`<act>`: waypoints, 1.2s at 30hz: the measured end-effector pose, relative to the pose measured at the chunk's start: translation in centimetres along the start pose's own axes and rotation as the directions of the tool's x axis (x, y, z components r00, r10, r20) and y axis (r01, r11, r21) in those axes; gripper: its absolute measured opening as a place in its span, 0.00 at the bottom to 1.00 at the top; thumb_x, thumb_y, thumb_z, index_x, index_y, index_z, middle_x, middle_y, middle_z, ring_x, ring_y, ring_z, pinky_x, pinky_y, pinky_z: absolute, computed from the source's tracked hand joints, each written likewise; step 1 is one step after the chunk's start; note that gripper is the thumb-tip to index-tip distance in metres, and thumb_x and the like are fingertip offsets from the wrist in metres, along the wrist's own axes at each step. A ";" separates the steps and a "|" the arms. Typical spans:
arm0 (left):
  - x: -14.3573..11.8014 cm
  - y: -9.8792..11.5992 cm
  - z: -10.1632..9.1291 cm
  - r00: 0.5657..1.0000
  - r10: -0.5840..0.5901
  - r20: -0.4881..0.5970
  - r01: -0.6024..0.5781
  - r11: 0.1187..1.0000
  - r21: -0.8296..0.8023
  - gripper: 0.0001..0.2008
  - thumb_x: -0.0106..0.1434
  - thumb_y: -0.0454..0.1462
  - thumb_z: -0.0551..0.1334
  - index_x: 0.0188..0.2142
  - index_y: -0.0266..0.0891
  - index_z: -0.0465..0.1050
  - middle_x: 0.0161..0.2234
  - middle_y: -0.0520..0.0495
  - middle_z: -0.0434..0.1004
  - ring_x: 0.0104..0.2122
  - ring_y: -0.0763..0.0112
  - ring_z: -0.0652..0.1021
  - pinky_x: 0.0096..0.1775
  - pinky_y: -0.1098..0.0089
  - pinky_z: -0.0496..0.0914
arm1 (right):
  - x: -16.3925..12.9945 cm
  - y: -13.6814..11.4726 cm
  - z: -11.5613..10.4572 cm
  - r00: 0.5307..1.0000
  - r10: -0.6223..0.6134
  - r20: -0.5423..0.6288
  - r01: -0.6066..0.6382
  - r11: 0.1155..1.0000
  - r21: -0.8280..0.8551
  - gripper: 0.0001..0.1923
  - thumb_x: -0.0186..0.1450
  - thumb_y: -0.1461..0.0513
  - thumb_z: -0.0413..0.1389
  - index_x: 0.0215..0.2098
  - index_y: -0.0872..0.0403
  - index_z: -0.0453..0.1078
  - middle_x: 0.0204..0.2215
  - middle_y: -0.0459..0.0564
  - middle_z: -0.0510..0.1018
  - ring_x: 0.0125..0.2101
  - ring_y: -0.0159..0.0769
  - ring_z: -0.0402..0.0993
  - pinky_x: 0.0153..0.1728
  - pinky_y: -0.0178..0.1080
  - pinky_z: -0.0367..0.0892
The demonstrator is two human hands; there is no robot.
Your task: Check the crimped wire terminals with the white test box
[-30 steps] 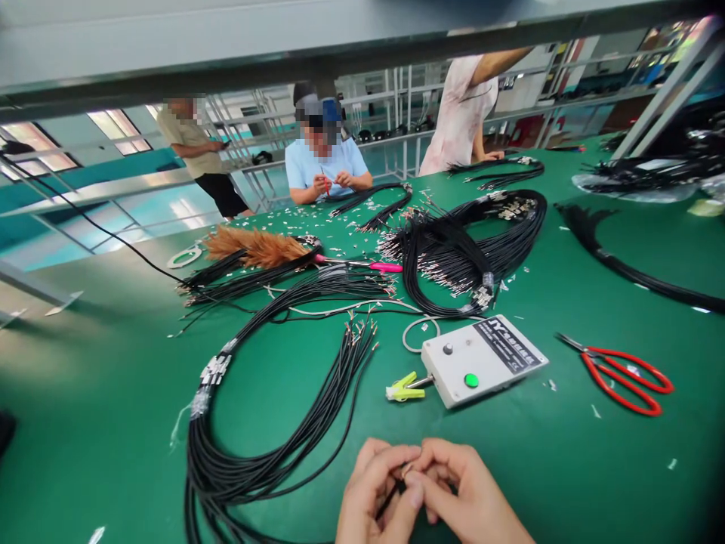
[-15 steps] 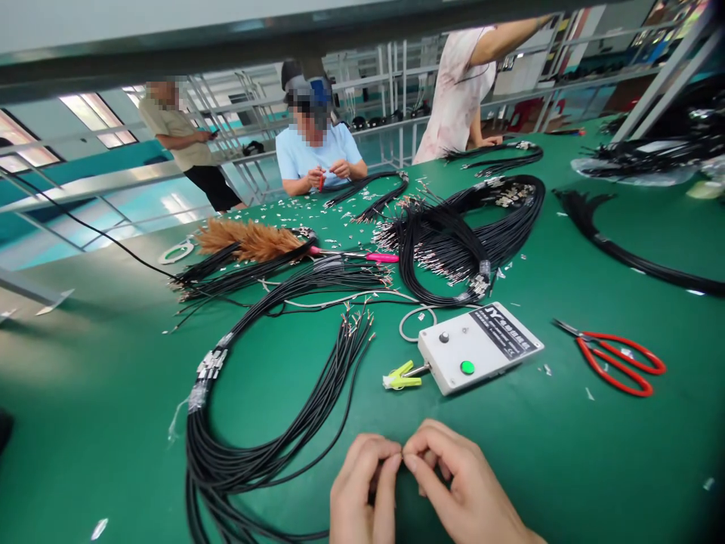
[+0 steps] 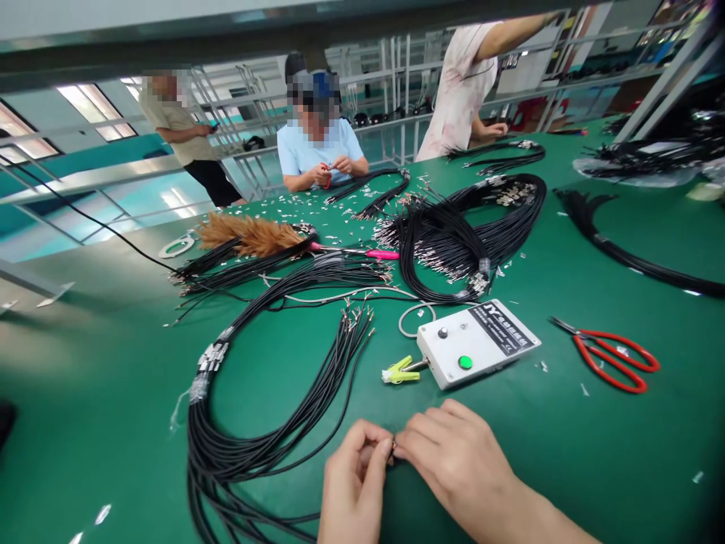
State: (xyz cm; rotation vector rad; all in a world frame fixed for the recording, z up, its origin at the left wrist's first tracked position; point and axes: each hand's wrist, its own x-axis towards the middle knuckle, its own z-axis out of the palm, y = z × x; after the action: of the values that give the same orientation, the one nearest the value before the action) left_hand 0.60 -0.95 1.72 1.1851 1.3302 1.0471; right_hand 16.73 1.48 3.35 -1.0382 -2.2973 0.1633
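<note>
At the front edge of the view my left hand (image 3: pixel 354 480) is closed in a pinch around a black cable's end. A small bit of the cable's bare wires (image 3: pixel 393 450), copper in tone, shows between the fingertips. My right hand (image 3: pixel 461 457) is closed too, thumb and fingers pinching those wires from the right. To the left curves a bundle of black cables (image 3: pixel 272 461), taped partway and with stripped ends; strands from it run toward my left hand. Beyond my hands lies a white control box (image 3: pixel 479 344) with a green button and a yellow clip (image 3: pixel 401 371).
Red-handled scissors (image 3: pixel 615 359) lie on the green table (image 3: pixel 594 461) at right. More black cable bundles (image 3: pixel 470 234), a brown brush (image 3: pixel 249 236) and white scraps cover the back. A co-worker (image 3: pixel 322 151) sits opposite holding something red; two other people stand behind.
My right hand has turned over so its back faces up, and lies flatter. The wire ends now show between my fingertips. My left hand has shifted slightly left.
</note>
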 end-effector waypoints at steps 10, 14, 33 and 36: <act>3.0 1.3 -0.8 0.983 0.162 -0.090 -0.123 0.932 0.341 0.10 0.66 0.38 0.57 0.28 0.41 0.70 0.25 0.51 0.70 0.26 0.67 0.72 0.29 0.71 0.65 | 4.0 4.3 -1.8 0.995 0.017 0.094 0.011 0.957 -0.290 0.05 0.66 0.60 0.59 0.39 0.52 0.72 0.37 0.48 0.81 0.40 0.40 0.71 0.38 0.42 0.54; 5.2 1.6 -1.1 0.988 0.124 -0.094 -0.090 0.949 0.303 0.10 0.64 0.39 0.56 0.28 0.39 0.69 0.22 0.53 0.67 0.22 0.70 0.69 0.24 0.73 0.61 | 6.4 5.7 -0.8 0.969 -0.005 0.246 0.104 0.914 -0.392 0.09 0.58 0.60 0.67 0.32 0.54 0.73 0.31 0.47 0.81 0.37 0.40 0.72 0.35 0.42 0.55; 7.0 1.4 0.3 0.975 0.204 -0.091 -0.138 0.868 0.477 0.09 0.63 0.37 0.55 0.26 0.41 0.68 0.23 0.52 0.71 0.22 0.68 0.71 0.28 0.72 0.62 | 6.8 5.7 0.0 0.966 -0.008 0.260 0.109 0.919 -0.379 0.07 0.58 0.63 0.66 0.26 0.54 0.73 0.26 0.48 0.80 0.33 0.40 0.72 0.37 0.44 0.56; 7.0 1.2 0.4 0.973 0.211 -0.090 -0.142 0.862 0.486 0.10 0.64 0.37 0.54 0.26 0.41 0.68 0.23 0.52 0.71 0.22 0.68 0.71 0.28 0.72 0.62 | 6.2 5.5 -1.2 0.975 -0.001 0.222 0.082 0.931 -0.355 0.11 0.58 0.57 0.67 0.34 0.54 0.74 0.34 0.50 0.82 0.39 0.43 0.73 0.40 0.45 0.57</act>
State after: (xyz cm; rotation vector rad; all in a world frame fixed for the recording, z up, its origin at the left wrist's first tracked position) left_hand 1.16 6.18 1.94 1.6518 1.6785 0.9705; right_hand 17.80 9.49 5.38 -1.2006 -2.6132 -0.1827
